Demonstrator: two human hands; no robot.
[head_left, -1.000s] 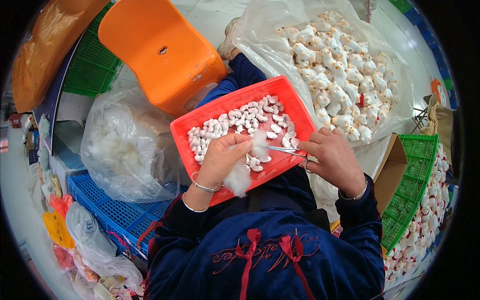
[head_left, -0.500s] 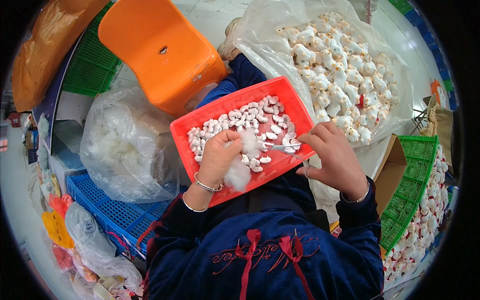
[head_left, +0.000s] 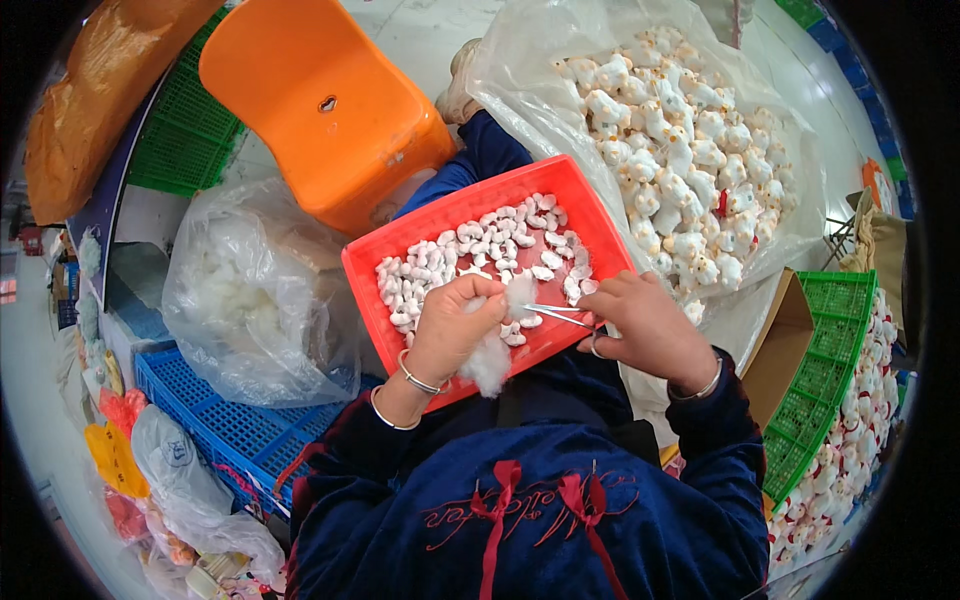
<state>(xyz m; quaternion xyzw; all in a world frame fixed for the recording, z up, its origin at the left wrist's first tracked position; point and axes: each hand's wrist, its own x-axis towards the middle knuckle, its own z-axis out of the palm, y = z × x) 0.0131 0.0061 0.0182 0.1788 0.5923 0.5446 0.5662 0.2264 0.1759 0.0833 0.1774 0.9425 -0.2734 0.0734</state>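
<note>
White fluff: a small tuft (head_left: 521, 292) at the left fingertips, above the red tray's (head_left: 455, 208) near half; a larger wad (head_left: 488, 366) hangs below the palm, over the near long edge. Whether the two join is hidden.
Left hand (head_left: 452, 325): thumb and fingers pinched on the tuft; it is the nearer hand to it.
Steel tool (head_left: 562, 314): scissor-handled, scissors or forceps unclear, tips at the tuft; its long axis runs from there rightward and slightly nearward, toward the tray's right near corner.
Right hand (head_left: 648, 325): grasping the tool's looped handles; the tuft lies leftward along the tool.
White pieces (head_left: 470, 234): small, curved, loose, mostly toward the tray's far long edge and left end.
Tray: tilted across the lap.
Around it: clear bag of fluff (head_left: 240, 300) left, bag of white plush figures (head_left: 690, 150) beyond the right far corner, orange chair (head_left: 330, 110) beyond the far edge.
Writing: red cursive lettering (head_left: 545, 507) upside down across the blue top (head_left: 560, 555); the tray shows none readable.
</note>
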